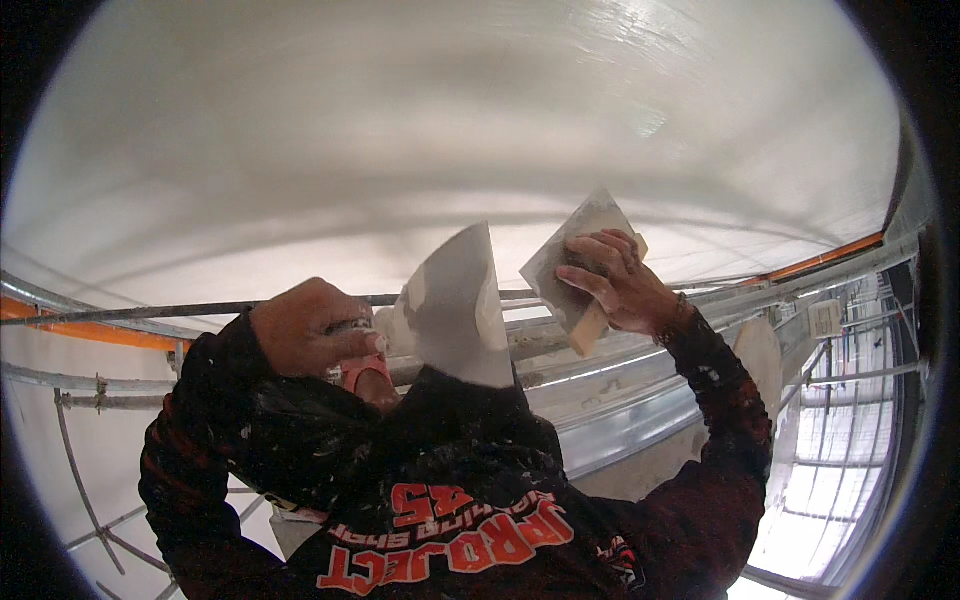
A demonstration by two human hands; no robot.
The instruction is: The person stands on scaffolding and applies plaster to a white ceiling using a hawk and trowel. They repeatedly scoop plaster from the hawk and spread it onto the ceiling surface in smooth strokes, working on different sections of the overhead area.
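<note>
My left hand (pixel 310 325) is closed round the reddish handle of a wide filling knife (pixel 460 310). The broad, flared blade is smeared with pale filler and stands upright in front of my chest. To its right, my right hand (pixel 622 280) grips a flat, squarish smoothing blade (pixel 598 214) with a pale wooden strip along one edge. My fingers lie across its dusty face, and it is tilted. A small gap separates the two tools. Beyond them spreads a smooth whitish surface (pixel 420 120), with a shiny patch at the upper right.
Metal scaffold tubes (pixel 120 312) cross at waist height on both sides. An orange rail (pixel 830 257) runs along the right, near a silvery metal beam (pixel 640 418). More scaffold poles (pixel 85 470) stand at lower left. Bright, gridded panels (pixel 840 460) show at the right.
</note>
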